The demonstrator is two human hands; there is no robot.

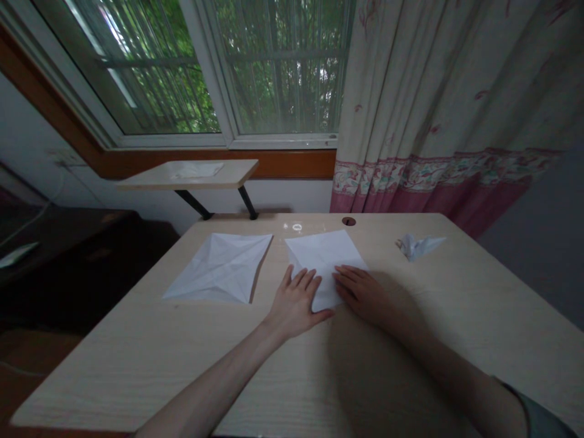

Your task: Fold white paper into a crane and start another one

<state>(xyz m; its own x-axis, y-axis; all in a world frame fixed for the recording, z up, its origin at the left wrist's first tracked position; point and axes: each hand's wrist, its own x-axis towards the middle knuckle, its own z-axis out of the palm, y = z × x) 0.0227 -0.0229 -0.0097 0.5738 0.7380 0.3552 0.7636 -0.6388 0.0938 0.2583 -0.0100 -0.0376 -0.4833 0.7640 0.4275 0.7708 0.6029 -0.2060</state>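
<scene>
Desktop (137, 365): left hand (294, 302) and right hand (362, 294), fingers flat, seemingly not gripping, on paper sheet (322, 255); a sideways slip could skew it.

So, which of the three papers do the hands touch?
The middle sheet, touched by the left hand and right hand; the creased sheet and the folded piece lie apart.

Head-worn view, angled forward and down

One tabletop (137, 365) carries two square paper sheets (219, 267) (323, 255), one folded paper piece (417, 246) toward two o'clock, and two hands (294, 304) (360, 291).
</scene>
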